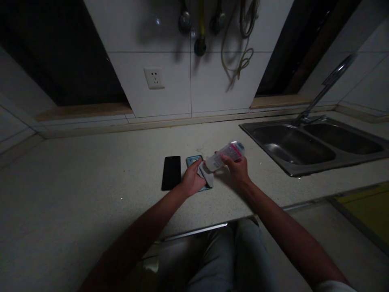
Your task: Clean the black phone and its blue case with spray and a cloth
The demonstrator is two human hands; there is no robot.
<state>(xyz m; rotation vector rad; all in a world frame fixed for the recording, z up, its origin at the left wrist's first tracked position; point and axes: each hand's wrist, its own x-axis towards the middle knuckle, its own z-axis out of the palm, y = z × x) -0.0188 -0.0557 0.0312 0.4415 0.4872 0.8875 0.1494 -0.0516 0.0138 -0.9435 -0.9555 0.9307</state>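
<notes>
My right hand (238,169) grips a small clear plastic bottle (224,155) with a pink label, tipped on its side with its mouth pointing left. My left hand (192,179) is closed on a grey cloth (206,174), held right at the bottle's mouth. Under that hand lies a blue phone case (192,159) on the countertop, partly hidden. A black phone (171,172) lies flat just left of the case.
A pale stone countertop (91,182) runs left to right. A double steel sink (313,142) with a tall tap (328,85) is at the right. A wall socket (154,78) and hanging utensils (199,24) are on the tiled wall behind.
</notes>
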